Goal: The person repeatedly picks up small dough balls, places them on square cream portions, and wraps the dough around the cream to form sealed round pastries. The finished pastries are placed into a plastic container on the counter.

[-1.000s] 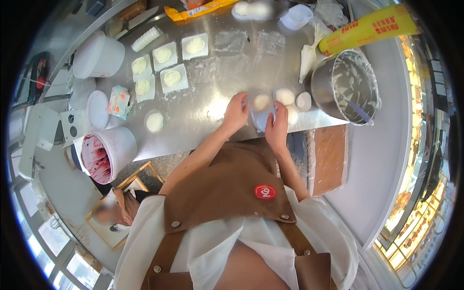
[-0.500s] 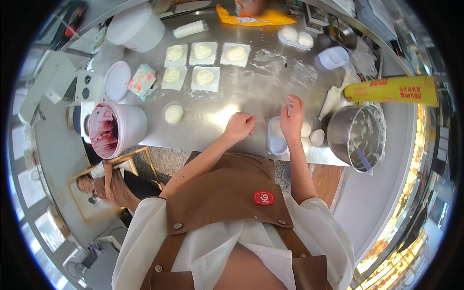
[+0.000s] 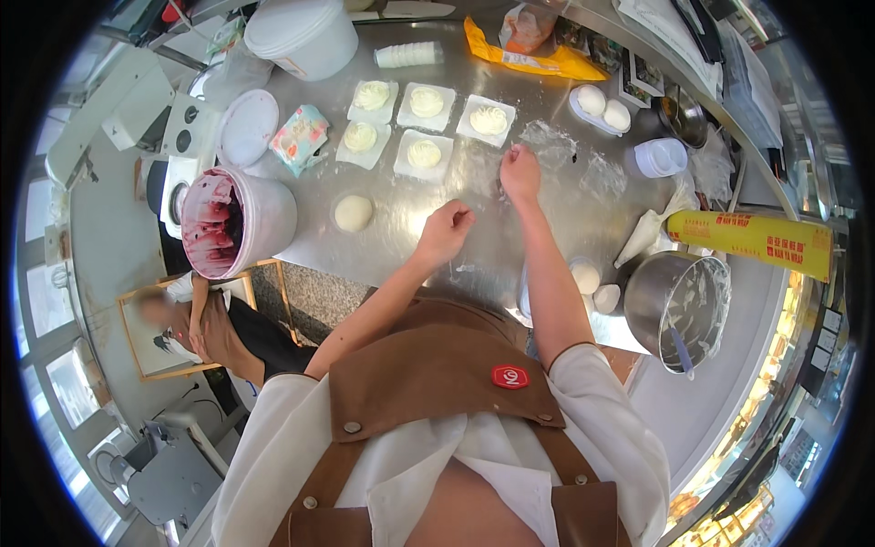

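Observation:
My left hand (image 3: 446, 232) hovers over the metal table (image 3: 401, 251) with its fingers curled in. Whatever those fingers hold, if anything, is hidden. My right hand (image 3: 519, 172) reaches farther forward, closed, beside white floury smears (image 3: 550, 142) on the table. Its fingers are bunched, and I cannot see inside them. Just beyond it lies a white square sheet (image 3: 503, 135) topped with a pale cream swirl (image 3: 488, 119). Several more such squares sit to the left. A smooth white dough ball (image 3: 354, 213) rests left of my left hand. Beneath my right forearm, more white balls (image 3: 584, 275) are partly hidden.
A white bucket with dark red residue (image 3: 239, 223) stands at the left edge. On the right are a steel mixing bowl (image 3: 670, 305), a piping bag (image 3: 645, 232) and a yellow roll box (image 3: 752, 242). Another person (image 3: 214, 319) is at the lower left.
My right hand has left the container of white balls and moved forward to the floury patch, its fingers now closed. My left hand stays curled in about the same place. The view has shifted.

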### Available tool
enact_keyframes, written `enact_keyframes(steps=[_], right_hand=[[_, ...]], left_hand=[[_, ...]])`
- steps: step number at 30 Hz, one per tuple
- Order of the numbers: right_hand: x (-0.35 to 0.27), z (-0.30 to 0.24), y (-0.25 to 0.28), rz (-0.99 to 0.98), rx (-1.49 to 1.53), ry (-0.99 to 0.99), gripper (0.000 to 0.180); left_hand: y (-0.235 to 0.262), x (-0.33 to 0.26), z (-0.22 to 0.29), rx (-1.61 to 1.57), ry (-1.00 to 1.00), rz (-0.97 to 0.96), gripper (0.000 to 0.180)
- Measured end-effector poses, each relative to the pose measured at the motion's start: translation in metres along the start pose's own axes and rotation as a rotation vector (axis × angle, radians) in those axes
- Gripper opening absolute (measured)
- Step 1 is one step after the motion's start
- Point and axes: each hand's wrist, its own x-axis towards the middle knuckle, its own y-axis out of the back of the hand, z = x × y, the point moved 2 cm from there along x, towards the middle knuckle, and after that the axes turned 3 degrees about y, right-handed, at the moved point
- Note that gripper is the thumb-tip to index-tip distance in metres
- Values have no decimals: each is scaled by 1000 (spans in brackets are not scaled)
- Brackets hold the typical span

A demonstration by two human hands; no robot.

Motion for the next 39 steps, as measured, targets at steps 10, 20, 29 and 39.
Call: enact_keyframes(steps=[10,20,29,39], right_hand=[[19,-24,-22,230,-149,-180,20],[-17,55,57,92,30,-49,10],[-29,92,59,152,-68,-28,10],[-37,81,73,168,55,-212,12]], left_hand=[[-9,8,0,-74,46,-107,9],[-2,16,-3,207,127,-223,17],[-60,141,40,524,-105,112,31],[-50,138,31,542,-46,169,27]])
